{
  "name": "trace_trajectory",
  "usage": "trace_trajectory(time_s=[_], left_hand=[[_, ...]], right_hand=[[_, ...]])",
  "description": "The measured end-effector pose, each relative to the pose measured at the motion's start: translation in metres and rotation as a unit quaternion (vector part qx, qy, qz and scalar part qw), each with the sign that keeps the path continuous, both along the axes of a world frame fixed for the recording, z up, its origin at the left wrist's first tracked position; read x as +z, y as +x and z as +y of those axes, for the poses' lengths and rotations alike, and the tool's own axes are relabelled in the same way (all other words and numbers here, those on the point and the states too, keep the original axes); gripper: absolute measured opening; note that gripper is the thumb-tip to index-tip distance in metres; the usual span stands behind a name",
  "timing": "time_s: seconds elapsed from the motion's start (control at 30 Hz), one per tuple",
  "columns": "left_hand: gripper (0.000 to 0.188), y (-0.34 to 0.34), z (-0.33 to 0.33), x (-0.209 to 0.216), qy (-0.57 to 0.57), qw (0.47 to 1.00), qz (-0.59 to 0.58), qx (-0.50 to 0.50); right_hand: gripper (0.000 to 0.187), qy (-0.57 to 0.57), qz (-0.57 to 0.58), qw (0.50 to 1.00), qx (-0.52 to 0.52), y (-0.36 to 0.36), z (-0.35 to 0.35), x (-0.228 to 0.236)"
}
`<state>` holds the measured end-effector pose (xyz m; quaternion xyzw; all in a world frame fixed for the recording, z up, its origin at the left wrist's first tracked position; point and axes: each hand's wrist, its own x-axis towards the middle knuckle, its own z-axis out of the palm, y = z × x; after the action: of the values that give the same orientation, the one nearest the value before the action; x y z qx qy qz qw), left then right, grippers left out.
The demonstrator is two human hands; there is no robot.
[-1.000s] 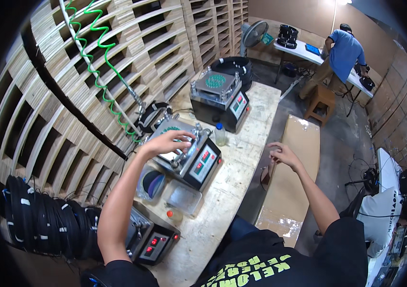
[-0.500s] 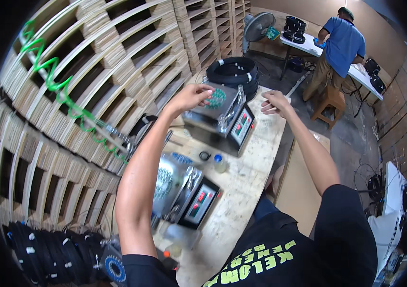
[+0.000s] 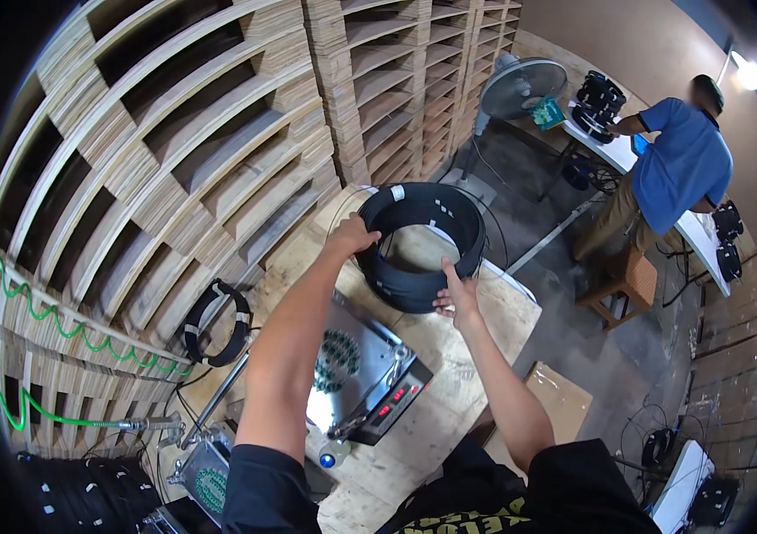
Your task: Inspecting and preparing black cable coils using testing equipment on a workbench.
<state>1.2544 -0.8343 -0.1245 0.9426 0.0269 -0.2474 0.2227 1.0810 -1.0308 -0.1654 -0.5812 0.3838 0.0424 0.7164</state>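
Observation:
A stack of black cable coils [image 3: 423, 292] lies on the wooden worktable, with white bands on it. My left hand [image 3: 354, 236] grips its left rim, fingers curled over the top edge. At the near right side, my right hand [image 3: 460, 295] holds the coil wall, its thumb up at the inner edge and its other fingers lower on the outside. Closer to my body is a metal machine [image 3: 387, 356] with a flat plate, a ring of green marks and a red-lit display; my left forearm covers part of it.
Stacked wooden pallets [image 3: 218, 116] line the left side. A standing fan [image 3: 521, 89] is beyond the table. Another person [image 3: 676, 165] works at a white table, near a brown stool [image 3: 620, 285]. A smaller black coil [image 3: 217, 322] leans beside the pallets. A green spiral hose [image 3: 49, 414] hangs left.
Both hands have moved from above the far machine to the stack of cable coils and taken hold of its rim. The view has shifted toward the table's far end.

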Motion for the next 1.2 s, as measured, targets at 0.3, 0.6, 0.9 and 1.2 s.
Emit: trace_trajectory(time_s=[0.3, 0.6, 0.9, 1.2], left_hand=[[0.083, 0.046, 0.014, -0.039, 0.096, 0.995, 0.032, 0.014], [0.075, 0.031, 0.014, 0.021, 0.009, 0.999, -0.033, 0.025], [0.084, -0.066, 0.054, 0.16, -0.36, 0.903, -0.192, 0.139], [0.065, -0.197, 0.084, 0.281, -0.344, 0.864, -0.365, 0.043]], right_hand=[[0.047, -0.022, -0.077, 0.993, -0.084, 0.017, 0.003, 0.011], [0.012, 0.397, -0.24, 0.877, -0.121, 0.045, -0.02, 0.021], [0.02, 0.394, -0.409, 0.823, 0.029, 0.0, -0.016, 0.137], [0.026, 0.445, -0.507, 0.717, 0.175, -0.065, 0.002, 0.179]])
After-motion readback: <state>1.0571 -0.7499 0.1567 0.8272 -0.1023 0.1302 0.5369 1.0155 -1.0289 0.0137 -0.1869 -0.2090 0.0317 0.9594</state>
